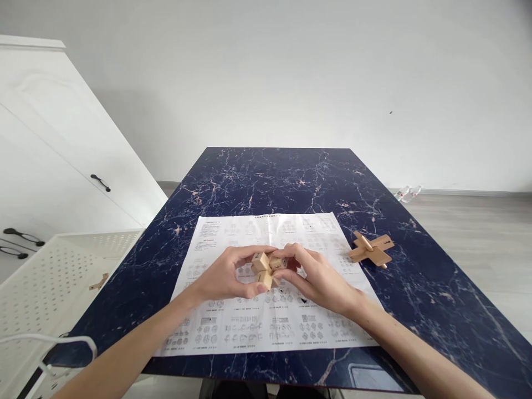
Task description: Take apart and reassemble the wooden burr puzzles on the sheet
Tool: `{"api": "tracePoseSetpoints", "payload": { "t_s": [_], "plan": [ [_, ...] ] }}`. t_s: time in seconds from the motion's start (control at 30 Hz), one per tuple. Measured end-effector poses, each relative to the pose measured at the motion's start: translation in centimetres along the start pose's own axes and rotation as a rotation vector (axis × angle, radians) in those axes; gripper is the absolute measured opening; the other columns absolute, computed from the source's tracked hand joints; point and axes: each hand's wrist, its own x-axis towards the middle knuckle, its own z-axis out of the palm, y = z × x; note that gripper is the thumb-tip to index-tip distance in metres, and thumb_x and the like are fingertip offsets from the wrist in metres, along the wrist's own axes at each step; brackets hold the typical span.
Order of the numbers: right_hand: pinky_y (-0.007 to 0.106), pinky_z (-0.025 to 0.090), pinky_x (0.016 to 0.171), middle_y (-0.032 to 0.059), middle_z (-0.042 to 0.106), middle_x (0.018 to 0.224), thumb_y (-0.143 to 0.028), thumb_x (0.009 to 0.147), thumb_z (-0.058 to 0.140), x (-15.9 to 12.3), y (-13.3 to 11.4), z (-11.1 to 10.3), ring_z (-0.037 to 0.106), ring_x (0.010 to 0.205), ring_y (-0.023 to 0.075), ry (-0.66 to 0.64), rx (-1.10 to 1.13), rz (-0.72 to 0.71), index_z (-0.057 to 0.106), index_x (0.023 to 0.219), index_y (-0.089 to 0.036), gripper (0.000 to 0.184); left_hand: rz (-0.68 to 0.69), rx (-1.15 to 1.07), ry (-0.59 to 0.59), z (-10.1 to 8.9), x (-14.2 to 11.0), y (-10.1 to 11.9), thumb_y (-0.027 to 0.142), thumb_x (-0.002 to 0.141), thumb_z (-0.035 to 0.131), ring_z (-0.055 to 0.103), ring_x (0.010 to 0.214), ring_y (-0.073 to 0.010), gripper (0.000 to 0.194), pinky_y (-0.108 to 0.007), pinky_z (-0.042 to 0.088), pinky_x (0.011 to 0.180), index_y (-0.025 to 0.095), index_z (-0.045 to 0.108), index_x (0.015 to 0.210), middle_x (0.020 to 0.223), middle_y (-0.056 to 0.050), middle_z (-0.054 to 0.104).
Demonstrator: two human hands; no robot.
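Both hands hold one wooden burr puzzle (263, 269) over the middle of a printed sheet. Its light wood blocks interlock, and numbers are marked on some faces. My left hand (228, 274) grips it from the left, with the thumb on the near side and the fingers on the far side. From the right, my right hand (311, 271) pinches a numbered block between thumb and fingers. The printed instruction sheet (233, 324) lies flat beneath, covered with small diagrams and creased down the middle. The hands hide parts of the puzzle.
A second wooden puzzle (372, 249), cross-shaped, rests at the sheet's right edge. The dark blue marbled table (274, 177) reaches toward a wall. A white perforated basket (50, 277) stands at the left with a small wooden piece (98, 282) inside, before a white cabinet (62, 149).
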Motion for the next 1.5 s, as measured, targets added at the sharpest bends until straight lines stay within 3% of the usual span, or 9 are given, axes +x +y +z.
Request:
{"api": "tracePoseSetpoints", "payload": {
  "t_s": [0.17,0.4,0.53,0.63,0.83,1.13,1.3,1.43,1.5],
  "plan": [
    [0.033,0.059,0.073,0.0063,0.077,0.103,-0.036,0.114,0.055,0.3,-0.3,-0.2,0.072,0.082,0.0203,0.034,-0.005,-0.023,0.057,0.127,-0.026,0.016,-0.112,-0.239,-0.041,-0.3,0.5,0.5,0.058,0.097,0.073,0.081,0.108,-0.0320,0.054,-0.047,0.068,0.091,0.028,0.070,0.142,0.125,-0.013,0.080],
    [0.033,0.058,0.070,0.0059,0.075,0.098,-0.038,0.115,0.053,0.3,0.0,0.2,0.072,0.079,0.0206,0.087,-0.041,-0.055,0.057,0.126,-0.025,0.018,-0.158,-0.373,-0.083,-0.5,0.5,0.5,0.068,0.101,0.064,0.081,0.091,-0.0272,0.063,-0.047,0.068,0.090,0.030,0.062,0.151,0.118,-0.013,0.078],
    [0.034,0.059,0.071,0.0063,0.076,0.096,-0.041,0.114,0.055,0.3,0.4,0.4,0.073,0.081,0.0216,0.124,-0.026,-0.008,0.059,0.124,-0.024,0.020,-0.116,-0.239,-0.029,-0.1,0.3,0.4,0.056,0.085,0.089,0.081,0.099,-0.0264,0.092,-0.049,0.067,0.098,0.039,0.043,0.163,0.133,-0.010,0.073],
    [0.035,0.061,0.072,0.0068,0.078,0.097,-0.039,0.112,0.059,0.3,0.4,0.6,0.075,0.082,0.0226,0.139,-0.008,0.028,0.061,0.122,-0.024,0.019,-0.113,-0.060,0.055,0.2,0.2,0.5,0.042,0.085,0.091,0.079,0.107,-0.0261,0.079,-0.048,0.065,0.102,0.038,0.053,0.154,0.134,-0.008,0.073],
    [0.039,0.065,0.081,0.0075,0.081,0.105,-0.030,0.110,0.060,0.5,0.1,0.8,0.079,0.092,0.0235,0.086,0.084,0.044,0.061,0.124,-0.025,0.015,-0.043,0.037,0.107,0.2,0.5,0.5,0.041,0.079,0.095,0.078,0.109,-0.0293,0.071,-0.051,0.065,0.099,0.031,0.065,0.141,0.122,-0.007,0.077],
    [0.033,0.059,0.065,0.0020,0.080,0.086,-0.035,0.107,0.063,0.0,0.6,2.4,0.074,0.069,0.0195,0.067,0.052,0.102,0.063,0.101,-0.025,0.012,0.166,0.103,0.128,0.9,0.9,0.3,0.049,0.072,0.099,0.064,0.135,-0.0372,0.069,-0.062,0.055,0.112,0.035,0.073,0.134,0.139,-0.010,0.069],
    [0.034,0.059,0.064,0.0037,0.079,0.086,-0.040,0.106,0.065,0.3,0.6,2.2,0.073,0.070,0.0202,0.138,0.049,0.130,0.064,0.116,-0.024,0.019,0.192,0.207,0.368,-0.1,0.7,0.6,0.063,0.079,0.090,0.064,0.130,-0.0346,0.065,-0.060,0.055,0.111,0.031,0.069,0.132,0.133,-0.010,0.070],
    [0.034,0.059,0.065,0.0062,0.079,0.087,-0.047,0.106,0.065,0.8,0.5,1.5,0.073,0.072,0.0199,0.229,0.165,0.250,0.064,0.109,-0.022,0.025,-0.036,0.518,0.667,-2.1,0.6,-0.2,0.062,0.087,0.082,0.063,0.127,-0.0337,0.052,-0.058,0.053,0.113,0.027,0.070,0.124,0.133,-0.009,0.068],
    [0.033,0.058,0.064,0.0059,0.079,0.086,-0.051,0.106,0.064,1.1,0.4,1.2,0.070,0.067,0.0178,0.226,0.262,0.314,0.063,0.107,-0.022,0.029,-0.120,0.720,0.710,-2.9,0.5,-1.6,0.063,0.081,0.087,0.055,0.135,-0.0385,0.055,-0.062,0.048,0.116,0.025,0.071,0.118,0.137,-0.010,0.064]
  ]
}}
